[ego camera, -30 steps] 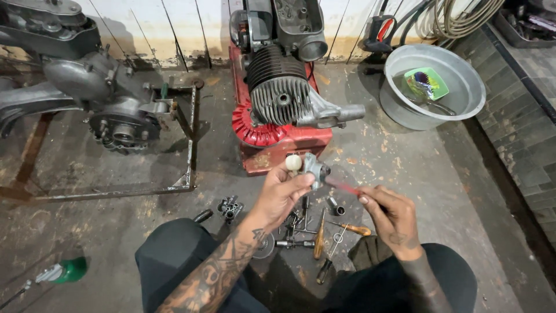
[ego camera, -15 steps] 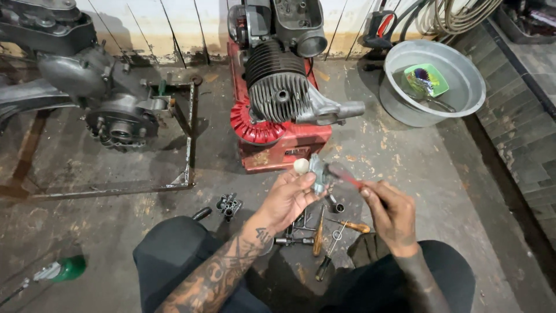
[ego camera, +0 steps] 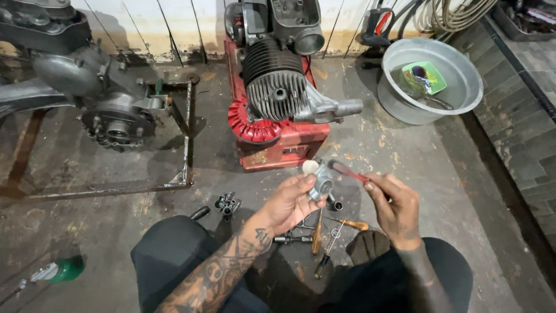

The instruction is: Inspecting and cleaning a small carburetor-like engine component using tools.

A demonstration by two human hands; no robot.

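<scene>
Left hand (ego camera: 292,203) closed around small grey metal part (ego camera: 322,184), held up over the lap, just in front of the red stand. Pale round knob (ego camera: 310,167) showing at the part's upper left; whether attached or separate, cannot tell. Right hand (ego camera: 394,206) curled tight on red-handled tool (ego camera: 347,171), tip laid against the part's upper right edge.

Concrete floor (ego camera: 405,156) stained and gritty. Directly below the hands, scattered tools: wooden-handled screwdriver (ego camera: 317,232), orange-handled screwdriver (ego camera: 350,223), dark socket piece (ego camera: 289,239), thin wire-like piece beside them. Partly hidden behind wrists and knees. Small cluster of dark metal fittings (ego camera: 227,204) lying to the left of the left forearm, a short black cylinder just beside it.

Ahead: finned engine (ego camera: 277,81) mounted on red stand (ego camera: 284,148), close to the hands and facing them. Far left: second engine casing (ego camera: 110,107) sitting on rusty metal frame (ego camera: 185,133). Upper right: grey metal basin (ego camera: 431,81) with water, green dish (ego camera: 425,78) and a brush inside. Coiled hose (ego camera: 452,14) against the wall behind the basin. Green bottle (ego camera: 61,270) lying at lower left, well apart from the work.
</scene>
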